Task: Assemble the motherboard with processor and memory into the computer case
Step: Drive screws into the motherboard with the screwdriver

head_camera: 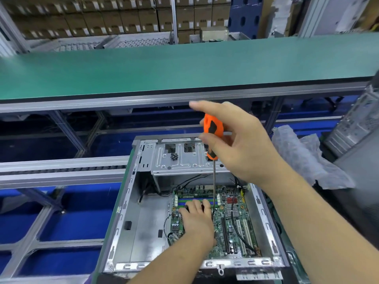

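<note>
The green board (223,220) lies flat in the open case (131,228). The right hand (244,144) pinches an orange screwdriver (212,140), upright, tip down on the board. The left hand (196,220) rests there, fingers together.

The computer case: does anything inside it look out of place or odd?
A small heap of loose dark screws lies on the drive bracket at the far end of the computer case, not in a tray. A black cable trails across the motherboard. Otherwise nothing stands out.
</note>
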Action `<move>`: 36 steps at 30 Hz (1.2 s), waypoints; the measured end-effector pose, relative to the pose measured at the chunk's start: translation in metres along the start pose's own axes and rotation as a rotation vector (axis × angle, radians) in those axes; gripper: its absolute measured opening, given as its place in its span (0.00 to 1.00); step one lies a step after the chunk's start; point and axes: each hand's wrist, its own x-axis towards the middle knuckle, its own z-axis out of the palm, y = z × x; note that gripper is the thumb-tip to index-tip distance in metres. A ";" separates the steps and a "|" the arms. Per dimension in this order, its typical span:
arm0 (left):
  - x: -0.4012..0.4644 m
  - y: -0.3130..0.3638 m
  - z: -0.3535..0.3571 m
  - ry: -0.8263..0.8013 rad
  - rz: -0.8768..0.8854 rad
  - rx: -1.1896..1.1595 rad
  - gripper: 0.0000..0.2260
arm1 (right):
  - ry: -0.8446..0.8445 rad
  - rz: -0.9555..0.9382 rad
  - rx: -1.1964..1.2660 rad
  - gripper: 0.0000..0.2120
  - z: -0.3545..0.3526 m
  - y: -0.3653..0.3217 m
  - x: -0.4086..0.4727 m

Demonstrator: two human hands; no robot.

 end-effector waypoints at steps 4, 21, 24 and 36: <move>-0.002 0.000 -0.001 0.011 -0.016 -0.024 0.53 | -0.031 -0.014 0.090 0.19 -0.001 -0.005 -0.008; -0.002 0.000 0.000 0.022 0.000 -0.016 0.54 | 0.108 0.041 -0.294 0.21 -0.012 -0.007 -0.007; -0.002 0.000 0.001 0.030 -0.002 -0.017 0.55 | -0.222 0.093 0.103 0.26 -0.024 -0.021 -0.009; 0.001 0.000 0.002 0.017 0.003 -0.017 0.56 | 0.113 0.120 -0.257 0.18 -0.013 -0.015 -0.006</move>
